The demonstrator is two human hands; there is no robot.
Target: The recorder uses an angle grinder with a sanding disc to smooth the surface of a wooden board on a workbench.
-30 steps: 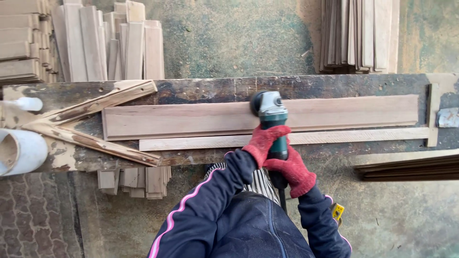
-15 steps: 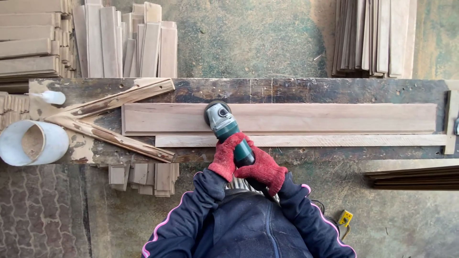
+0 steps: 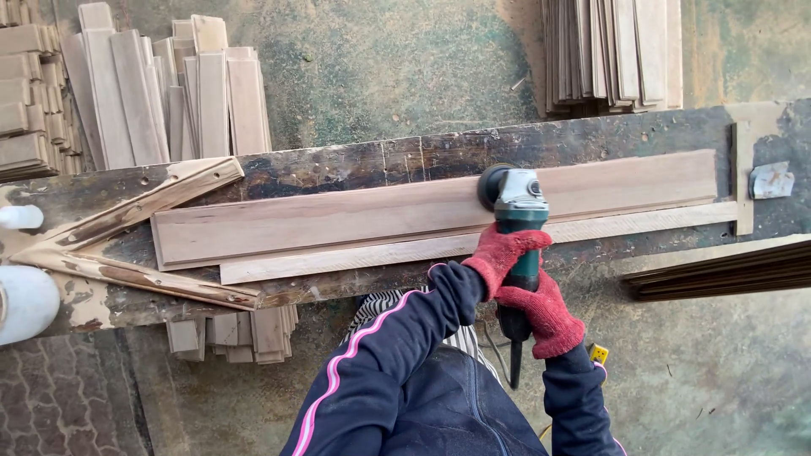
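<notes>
A green and grey angle grinder (image 3: 514,211) rests with its disc on a long wooden board (image 3: 355,216) lying across a dark workbench (image 3: 355,162). My left hand (image 3: 500,252), in a red glove, grips the grinder's body just behind the head. My right hand (image 3: 545,314), also in a red glove, holds the rear handle near the cable. A narrower wooden strip (image 3: 338,258) lies along the board's near edge.
A V-shaped wooden stop (image 3: 127,245) is fixed at the bench's left end, and an upright stop (image 3: 742,177) at the right. A white bucket (image 3: 25,302) is at far left. Stacks of wooden slats (image 3: 169,93) and more slats (image 3: 608,55) lie on the floor beyond. Dark strips (image 3: 726,272) are at right.
The grinder swept left along the board, then back to the right, past the board's middle. Both hands stayed on it; the view shifted with the head.
</notes>
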